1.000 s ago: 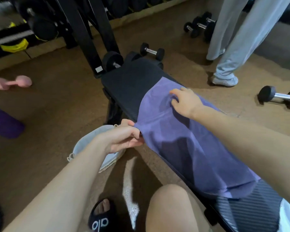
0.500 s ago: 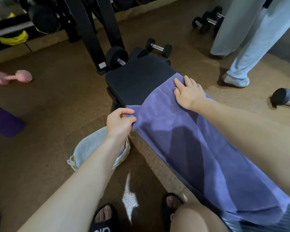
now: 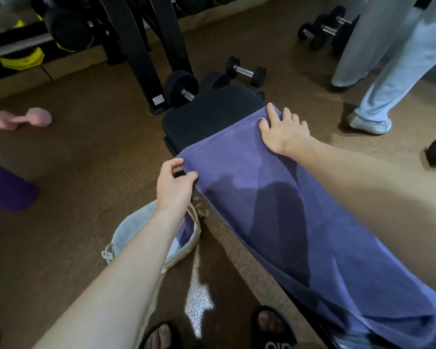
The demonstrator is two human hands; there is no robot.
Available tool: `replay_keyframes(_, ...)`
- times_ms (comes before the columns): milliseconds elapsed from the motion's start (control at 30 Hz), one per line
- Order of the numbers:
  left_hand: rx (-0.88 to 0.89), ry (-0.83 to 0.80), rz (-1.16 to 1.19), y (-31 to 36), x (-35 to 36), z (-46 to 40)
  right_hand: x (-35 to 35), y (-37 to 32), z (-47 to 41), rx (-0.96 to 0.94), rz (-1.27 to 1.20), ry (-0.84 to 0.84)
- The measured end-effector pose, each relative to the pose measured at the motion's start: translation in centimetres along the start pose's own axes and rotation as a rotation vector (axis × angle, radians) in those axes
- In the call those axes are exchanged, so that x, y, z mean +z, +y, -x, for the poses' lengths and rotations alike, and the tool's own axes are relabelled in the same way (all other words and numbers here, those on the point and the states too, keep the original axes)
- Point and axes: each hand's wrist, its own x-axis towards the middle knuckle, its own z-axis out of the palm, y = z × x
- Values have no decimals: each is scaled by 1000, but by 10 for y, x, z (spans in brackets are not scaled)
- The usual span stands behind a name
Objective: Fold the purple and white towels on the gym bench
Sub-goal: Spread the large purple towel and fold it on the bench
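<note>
A person spreads one purple towel (image 3: 300, 212) lengthwise along a black padded gym bench (image 3: 212, 114), the cloth covering most of the pad and leaving only the far end bare. The left hand (image 3: 174, 185) sits at the towel's near far-end corner, thumb and fingers (image 3: 176, 163) curled and pinching the edge of the fabric where it hangs over the bench side. The right hand (image 3: 282, 129) lies flat on the opposite far corner, its fingers straight and spread, pressing the cloth down onto the pad. Both bare forearms reach in from the bottom of the view. No more than one towel can be made out on the bench; a strip of purple fabric also shows inside a pale cloth-lined basket (image 3: 126, 235) on the brown floor just beside the bench, below the left wrist. Two feet in black slides (image 3: 275, 331) stand at the bottom edge. Beyond the bench, one black dumbbell (image 3: 246, 71) lies on the floor, another (image 3: 180, 88) rests against a black rack upright (image 3: 141, 54), and two more (image 3: 322, 28) lie near a second person's legs in light trousers (image 3: 388, 54). One pink dumbbell (image 3: 20, 118) lies well apart at the left, blurred, with a purple roll (image 3: 5, 187) nearer the left edge.
</note>
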Motion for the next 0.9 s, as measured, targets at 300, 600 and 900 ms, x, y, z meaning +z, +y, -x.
replay_keyframes(300,472,-218,-699,26,16,69,-22,68,113,-143,-174,254)
replay_keyframes(600,1064,-1072,-1105,33,86,237,-68,149,323,-203,-109,-59)
replay_keyframes(900,1039,-871,-1239,16,111,279,-11,169,384,-184,-34,108)
